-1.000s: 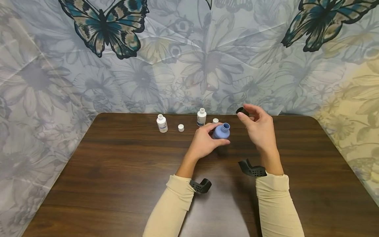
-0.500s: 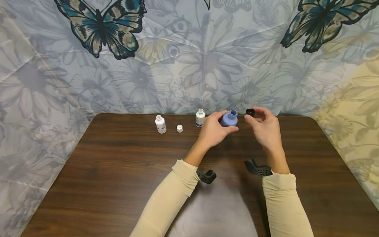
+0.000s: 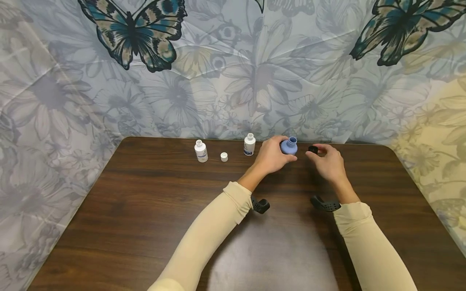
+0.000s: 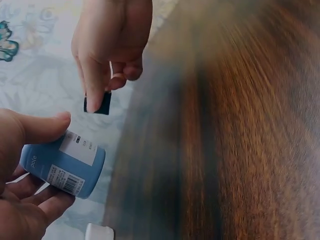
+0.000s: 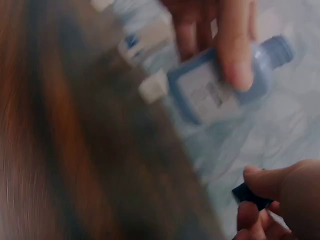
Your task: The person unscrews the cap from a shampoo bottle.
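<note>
My left hand [image 3: 271,157] grips a blue bottle [image 3: 289,146] around its body, near the table's back edge. The bottle's neck is uncapped, and white labels show on its side in the left wrist view. Whether its base touches the table I cannot tell. To the right, my right hand [image 3: 329,163] pinches a black cap [image 3: 312,150] between thumb and fingers, apart from the bottle. A white bottle [image 3: 249,144] without a cap stands just left of my left hand. A small white cap [image 4: 100,232] appears below the blue bottle in the left wrist view; the head view hides it.
Another uncapped white bottle [image 3: 201,151] stands farther left, with a white cap [image 3: 224,157] lying beside it. The dark wooden table [image 3: 145,214] ends at the patterned cloth [image 3: 174,93] behind. The right wrist view is blurred.
My left hand has carried the blue bottle right and toward the back edge, then slightly lower. My right hand has moved right and down with the black cap. The white bottles stay put.
</note>
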A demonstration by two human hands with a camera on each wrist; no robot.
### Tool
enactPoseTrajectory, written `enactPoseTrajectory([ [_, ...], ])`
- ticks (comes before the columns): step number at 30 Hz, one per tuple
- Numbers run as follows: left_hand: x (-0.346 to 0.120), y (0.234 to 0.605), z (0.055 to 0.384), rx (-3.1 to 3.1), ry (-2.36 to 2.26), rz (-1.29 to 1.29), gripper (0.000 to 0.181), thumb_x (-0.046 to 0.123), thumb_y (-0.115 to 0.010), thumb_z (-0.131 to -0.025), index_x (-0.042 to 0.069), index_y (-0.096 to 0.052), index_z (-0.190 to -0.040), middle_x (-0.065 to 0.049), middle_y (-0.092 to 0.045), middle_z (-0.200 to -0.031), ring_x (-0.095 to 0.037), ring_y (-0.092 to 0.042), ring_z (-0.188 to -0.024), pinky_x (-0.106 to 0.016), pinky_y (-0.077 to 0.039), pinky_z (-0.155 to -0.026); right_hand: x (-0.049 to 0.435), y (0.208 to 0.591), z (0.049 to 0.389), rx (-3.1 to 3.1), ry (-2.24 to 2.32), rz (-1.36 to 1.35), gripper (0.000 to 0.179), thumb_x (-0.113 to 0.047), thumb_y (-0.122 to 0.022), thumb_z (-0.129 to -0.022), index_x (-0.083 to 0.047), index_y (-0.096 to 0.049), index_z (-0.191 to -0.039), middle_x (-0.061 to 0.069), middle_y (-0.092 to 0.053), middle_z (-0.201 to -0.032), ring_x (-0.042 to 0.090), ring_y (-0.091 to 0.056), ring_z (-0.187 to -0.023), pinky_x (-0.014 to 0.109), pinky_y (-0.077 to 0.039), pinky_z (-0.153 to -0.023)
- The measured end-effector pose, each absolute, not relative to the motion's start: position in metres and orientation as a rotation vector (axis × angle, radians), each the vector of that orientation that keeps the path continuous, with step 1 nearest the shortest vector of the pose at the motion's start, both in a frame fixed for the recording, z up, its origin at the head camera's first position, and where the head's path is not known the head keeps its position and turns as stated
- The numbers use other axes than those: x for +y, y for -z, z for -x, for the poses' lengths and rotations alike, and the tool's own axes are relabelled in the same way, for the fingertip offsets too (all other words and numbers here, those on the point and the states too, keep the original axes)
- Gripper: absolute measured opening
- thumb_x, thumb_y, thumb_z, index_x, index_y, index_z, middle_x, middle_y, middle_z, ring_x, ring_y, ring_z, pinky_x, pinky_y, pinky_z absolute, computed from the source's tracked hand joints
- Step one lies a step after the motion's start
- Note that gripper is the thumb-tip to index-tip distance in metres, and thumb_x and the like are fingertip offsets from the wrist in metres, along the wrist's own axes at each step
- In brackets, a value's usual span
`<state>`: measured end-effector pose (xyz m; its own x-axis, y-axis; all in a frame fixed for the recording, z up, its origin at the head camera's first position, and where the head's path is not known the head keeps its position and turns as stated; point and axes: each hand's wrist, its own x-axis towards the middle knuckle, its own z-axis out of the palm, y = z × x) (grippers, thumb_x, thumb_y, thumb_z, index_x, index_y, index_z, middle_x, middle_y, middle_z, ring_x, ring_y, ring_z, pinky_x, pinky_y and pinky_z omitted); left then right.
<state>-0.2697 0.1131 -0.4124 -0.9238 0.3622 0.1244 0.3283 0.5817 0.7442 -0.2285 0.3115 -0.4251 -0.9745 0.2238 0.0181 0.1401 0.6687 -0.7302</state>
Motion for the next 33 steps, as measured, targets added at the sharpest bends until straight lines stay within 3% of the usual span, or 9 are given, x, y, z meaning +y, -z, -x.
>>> enactPoseTrajectory([
  [3, 0.122, 0.416, 0.274, 2.766, -1.226, -0.571, 0.063, 0.036, -0.086, -0.083, 0.016, -0.061, -0.138, -0.001, -0.068, -0.132, -0.017, -0.067, -0.113, -0.029, -0.055, -0.091, 0.324, 0.437, 0.233, -2.792, -1.167, 0.301, 0.056, -0.034, -0.061, -0.102, 0.003, -0.052, -0.144, 0.033, -0.052, -0.141, 0.05, -0.051, -0.126, 0.061, -0.045, -0.1],
  [6, 0.132, 0.419, 0.278, 2.784, -1.174, -0.549, 0.064, 0.037, -0.085, -0.084, 0.018, -0.06, -0.139, 0.001, -0.067, -0.132, -0.016, -0.067, -0.114, -0.029, -0.055, -0.091, 0.332, 0.443, 0.237, -2.808, -1.157, 0.342, 0.055, -0.031, -0.062, -0.102, 0.004, -0.051, -0.142, 0.034, -0.051, -0.141, 0.052, -0.047, -0.131, 0.064, -0.041, -0.105],
  [19, 0.162, 0.44, 0.303, 2.777, -1.279, -0.442, 0.065, 0.037, -0.085, -0.084, 0.018, -0.058, -0.14, 0.001, -0.066, -0.135, -0.018, -0.066, -0.119, -0.03, -0.054, -0.097, 0.342, 0.444, 0.259, -2.893, -1.165, 0.377, 0.059, -0.04, -0.064, -0.099, 0.002, -0.054, -0.139, 0.031, -0.054, -0.138, 0.049, -0.05, -0.126, 0.059, -0.046, -0.101],
  [28, 0.169, 0.446, 0.31, 2.769, -1.331, -0.367, 0.064, 0.037, -0.086, -0.083, 0.018, -0.059, -0.137, 0.001, -0.067, -0.132, -0.018, -0.067, -0.118, -0.032, -0.055, -0.096, 0.339, 0.442, 0.267, -2.954, -1.182, 0.382, 0.057, -0.036, -0.064, -0.1, 0.002, -0.051, -0.14, 0.031, -0.05, -0.141, 0.05, -0.047, -0.129, 0.06, -0.043, -0.106],
  [33, 0.173, 0.446, 0.309, 2.785, -1.316, -0.39, 0.063, 0.035, -0.086, -0.083, 0.018, -0.06, -0.137, 0.0, -0.067, -0.133, -0.019, -0.066, -0.12, -0.032, -0.054, -0.098, 0.343, 0.442, 0.264, -2.929, -1.179, 0.433, 0.054, -0.032, -0.065, -0.099, 0.003, -0.052, -0.138, 0.031, -0.051, -0.138, 0.047, -0.052, -0.122, 0.055, -0.047, -0.099],
])
